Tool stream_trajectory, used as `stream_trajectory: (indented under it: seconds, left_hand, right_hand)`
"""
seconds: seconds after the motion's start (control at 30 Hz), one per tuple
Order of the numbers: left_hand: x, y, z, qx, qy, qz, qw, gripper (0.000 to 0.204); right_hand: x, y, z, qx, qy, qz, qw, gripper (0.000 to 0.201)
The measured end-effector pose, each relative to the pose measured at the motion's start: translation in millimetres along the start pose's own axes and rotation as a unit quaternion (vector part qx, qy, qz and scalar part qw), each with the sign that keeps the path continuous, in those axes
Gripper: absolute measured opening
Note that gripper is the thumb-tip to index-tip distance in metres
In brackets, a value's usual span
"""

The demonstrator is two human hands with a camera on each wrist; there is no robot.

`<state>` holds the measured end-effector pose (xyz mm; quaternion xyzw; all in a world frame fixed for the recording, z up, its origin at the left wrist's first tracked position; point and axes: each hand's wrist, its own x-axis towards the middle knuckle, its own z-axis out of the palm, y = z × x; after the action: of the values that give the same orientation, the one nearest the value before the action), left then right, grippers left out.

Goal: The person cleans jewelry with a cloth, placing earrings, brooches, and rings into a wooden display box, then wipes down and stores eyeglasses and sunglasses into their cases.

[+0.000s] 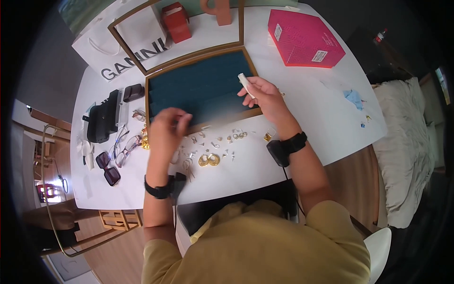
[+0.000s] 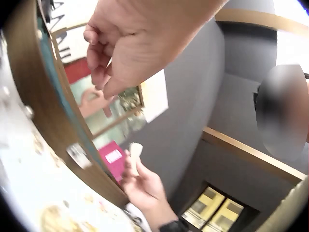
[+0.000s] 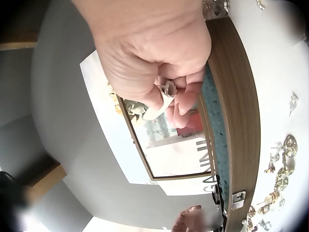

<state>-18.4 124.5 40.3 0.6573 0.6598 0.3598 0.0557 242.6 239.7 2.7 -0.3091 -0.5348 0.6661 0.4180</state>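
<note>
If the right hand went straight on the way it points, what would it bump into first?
Probably the raised lid, near its lower right corner: the right hand points that way across the dark lining, though its height is unclear.

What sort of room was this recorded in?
Probably a room in a home, perhaps a bedroom: rumpled bedding beyond the white table, which holds gold hoop earrings and dark sunglasses.

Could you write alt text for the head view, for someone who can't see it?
A person's right hand holds a small white roll over an open, teal-lined wooden case, the left hand at its near left corner. Gold hoop earrings and other small jewelry lie in front on a white table; sunglasses rest at left.
</note>
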Motion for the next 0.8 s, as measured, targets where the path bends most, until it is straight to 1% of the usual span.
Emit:
stream_trajectory:
  seconds: [0.03, 0.07, 0.1, 0.13, 0.17, 0.2, 0.23, 0.3, 0.37, 0.4, 0.5, 0.6, 0.67, 0.7, 0.8]
  left_hand:
    - [-2.4, 23.4, 2.0, 0.013, -0.067, 0.033, 0.997, 0.009]
    - [-4.7, 32.6, 16.0, -0.063, -0.104, 0.085, 0.989, 0.006]
    - [-10.9, 47.2, 25.9, -0.025, -0.146, 0.103, 0.984, 0.007]
    - [-12.1, 53.7, 39.2, -0.075, -0.181, 0.215, 0.957, 0.010]
    - [-17.9, 69.6, 54.2, -0.113, -0.200, 0.145, 0.962, 0.013]
    - [-15.3, 83.1, 62.5, -0.123, -0.252, 0.151, 0.948, 0.011]
    - [-16.5, 90.6, 73.7, -0.088, -0.261, 0.152, 0.949, 0.010]
    - [-14.9, 106.5, 88.6, -0.006, -0.283, 0.132, 0.950, 0.018]
    - [-14.1, 114.6, 101.7, 0.014, -0.277, 0.129, 0.952, 0.022]
    - [-13.6, 116.5, 107.4, 0.024, -0.273, 0.126, 0.953, 0.024]
    - [-15.9, 115.0, 121.5, 0.057, -0.293, 0.132, 0.945, 0.024]
    - [-18.4, 113.8, 126.3, 0.038, -0.291, 0.126, 0.948, 0.023]
    - [-20.1, 109.3, 130.9, 0.052, -0.305, 0.139, 0.941, 0.023]
    - [-20.7, 107.8, 131.1, 0.059, -0.312, 0.145, 0.937, 0.022]
    - [-23.1, 104.7, 120.2, 0.087, -0.296, 0.175, 0.935, 0.022]
  right_hand:
    - [0.5, 1.4, -0.8, 0.003, -0.006, 0.000, 1.000, 0.027]
    - [1.1, 2.9, -1.9, 0.006, -0.013, -0.004, 1.000, 0.026]
    - [1.4, 4.7, -2.3, 0.009, -0.014, -0.005, 1.000, 0.026]
    - [2.0, 5.8, -3.0, 0.012, -0.015, -0.007, 1.000, 0.026]
    - [2.5, 6.0, -3.9, 0.014, -0.015, -0.010, 1.000, 0.026]
    - [2.4, 5.9, -4.1, 0.018, -0.018, -0.011, 1.000, 0.025]
    - [2.0, 5.8, -4.2, 0.022, -0.020, -0.012, 0.999, 0.025]
    - [1.6, 6.0, -4.1, 0.027, -0.020, -0.012, 0.999, 0.024]
    - [2.1, 6.8, -4.1, 0.028, -0.017, -0.011, 0.999, 0.024]
    - [3.1, 7.9, -5.1, 0.028, -0.018, -0.012, 0.999, 0.024]
    - [4.1, 10.1, -5.3, 0.027, -0.021, -0.011, 0.999, 0.023]
    - [3.3, 7.5, -4.2, 0.026, -0.018, -0.006, 0.999, 0.022]
    - [3.3, 8.0, -4.4, 0.031, -0.019, -0.004, 0.999, 0.022]
    - [2.6, 7.6, -4.1, 0.029, -0.015, 0.000, 0.999, 0.022]
    - [2.7, 4.6, -3.0, 0.020, -0.010, 0.007, 1.000, 0.022]
